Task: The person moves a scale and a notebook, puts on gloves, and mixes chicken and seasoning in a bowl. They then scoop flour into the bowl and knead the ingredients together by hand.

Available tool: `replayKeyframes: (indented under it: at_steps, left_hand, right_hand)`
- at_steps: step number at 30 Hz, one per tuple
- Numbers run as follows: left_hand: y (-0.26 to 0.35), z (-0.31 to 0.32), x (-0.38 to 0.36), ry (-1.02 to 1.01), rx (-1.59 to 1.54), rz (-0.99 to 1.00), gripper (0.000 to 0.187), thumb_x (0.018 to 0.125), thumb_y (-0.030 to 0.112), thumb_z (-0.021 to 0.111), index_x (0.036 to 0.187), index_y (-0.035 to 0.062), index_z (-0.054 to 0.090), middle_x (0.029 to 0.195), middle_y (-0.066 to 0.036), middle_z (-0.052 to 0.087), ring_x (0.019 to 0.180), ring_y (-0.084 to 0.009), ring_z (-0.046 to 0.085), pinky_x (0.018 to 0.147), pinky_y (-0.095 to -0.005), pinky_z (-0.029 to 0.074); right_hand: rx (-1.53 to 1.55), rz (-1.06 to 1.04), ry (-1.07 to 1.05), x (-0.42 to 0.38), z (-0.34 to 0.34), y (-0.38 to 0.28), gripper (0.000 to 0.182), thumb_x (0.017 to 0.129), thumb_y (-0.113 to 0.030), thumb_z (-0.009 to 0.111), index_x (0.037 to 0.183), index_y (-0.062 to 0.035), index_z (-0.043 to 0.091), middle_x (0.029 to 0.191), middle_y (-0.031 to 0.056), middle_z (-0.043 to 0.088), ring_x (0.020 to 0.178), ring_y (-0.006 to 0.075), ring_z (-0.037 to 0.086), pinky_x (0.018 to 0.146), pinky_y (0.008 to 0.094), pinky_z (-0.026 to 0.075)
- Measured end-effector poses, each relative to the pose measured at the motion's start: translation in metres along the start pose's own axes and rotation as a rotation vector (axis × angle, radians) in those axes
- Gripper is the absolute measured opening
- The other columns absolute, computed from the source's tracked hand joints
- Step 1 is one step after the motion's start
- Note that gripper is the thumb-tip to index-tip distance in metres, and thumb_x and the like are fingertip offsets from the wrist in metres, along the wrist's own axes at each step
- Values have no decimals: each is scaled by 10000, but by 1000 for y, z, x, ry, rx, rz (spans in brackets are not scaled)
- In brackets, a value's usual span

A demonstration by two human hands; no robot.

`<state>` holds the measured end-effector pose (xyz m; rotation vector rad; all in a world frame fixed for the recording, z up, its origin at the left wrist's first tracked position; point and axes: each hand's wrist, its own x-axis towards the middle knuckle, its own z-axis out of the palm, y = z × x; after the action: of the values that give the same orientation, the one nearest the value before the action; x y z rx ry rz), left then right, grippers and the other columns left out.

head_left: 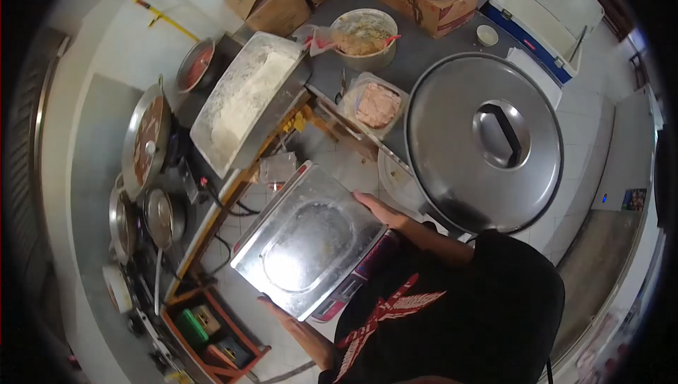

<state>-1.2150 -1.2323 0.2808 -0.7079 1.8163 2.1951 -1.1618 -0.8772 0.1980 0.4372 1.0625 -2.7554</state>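
Observation:
A kitchen scale (311,239) with a shiny steel platform is held level in front of my black shirt, clear of any table. My right hand (381,211) grips its far-right side, fingers stretched along the edge and partly hidden beneath. My left hand (296,327) supports the opposite side from below, so most of its fingers are out of sight. The scale's red and grey display panel faces my body. Near my right hand is a large round steel lid (452,130) with a black handle.
A steel tray of white flour (272,55) stands on the dark counter. Beside it are a tub of pink minced meat (378,105) and a bowl of batter-like mixture (364,38). Pans (148,137) line the left. A wooden crate (212,334) sits low, and a cooler (537,16) stands behind.

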Motion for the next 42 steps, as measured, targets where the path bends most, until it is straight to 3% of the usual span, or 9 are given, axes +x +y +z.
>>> replayKeyframes:
  at_steps: [5,8,13,22,26,29,31,36,42]
  left_hand:
    - [53,74,114,-147,32,2,635,945,430,529,1411,7,451,1369,-162,529,1232,-309,535,1024,-428,451]
    - [83,118,180,-268,53,4,639,958,448,504,1424,16,439,1387,-158,518,1244,-311,528,1034,-433,446]
    - [159,225,257,-533,5,37,647,980,478,463,1446,31,419,1416,-150,500,1264,-313,516,1051,-441,439]
    - [273,437,277,-1179,-221,-52,794,965,650,428,1487,54,373,1487,-110,433,1339,-290,434,1122,-417,350]
    - [260,547,320,-1260,-111,-47,744,947,603,506,1464,76,413,1417,-109,502,1260,-295,501,1075,-442,401]
    - [240,614,322,-1242,-172,-299,713,919,574,552,1440,99,445,1398,-113,523,1243,-309,519,1057,-460,424]
    - [219,650,328,-1263,-202,-361,701,905,564,566,1427,108,458,1398,-113,525,1241,-319,521,1056,-467,428]
    - [160,718,348,-1246,-244,-420,681,913,565,526,1400,92,475,1386,-137,534,1242,-335,524,1048,-473,431]
    - [102,770,389,-1235,-187,-522,732,898,628,467,1369,68,491,1348,-163,553,1204,-350,548,1030,-474,434]
  right_hand:
    - [64,-129,459,42,19,-50,505,1038,-438,430,1319,-42,566,1193,50,628,1074,154,594,950,315,471]
    - [124,-356,467,75,-13,-41,541,1012,-444,484,1355,-28,530,1262,77,609,1123,188,582,981,343,462]
    - [281,-482,697,84,79,-156,564,964,-458,573,1331,-30,552,1226,100,638,1071,200,624,936,320,488]
    - [123,-671,692,139,92,-356,516,889,-414,672,1268,-74,590,1135,74,649,949,181,647,877,320,518]
    - [-33,-700,675,170,26,-427,471,870,-407,679,1206,-78,636,1029,44,654,918,172,638,867,312,512]
    - [-19,-527,548,192,-74,-480,398,871,-385,670,1147,-98,655,964,28,644,913,149,618,866,307,498]
    - [-109,-689,728,220,-134,-501,250,859,-351,671,953,-121,660,823,-4,589,753,120,555,713,285,459]
    - [-13,-504,675,244,-216,-544,195,855,-318,667,769,-151,614,714,-41,522,665,97,489,622,266,398]
    - [-99,-360,781,265,-242,-594,314,783,-410,708,887,-132,602,777,4,554,675,143,534,653,303,453]
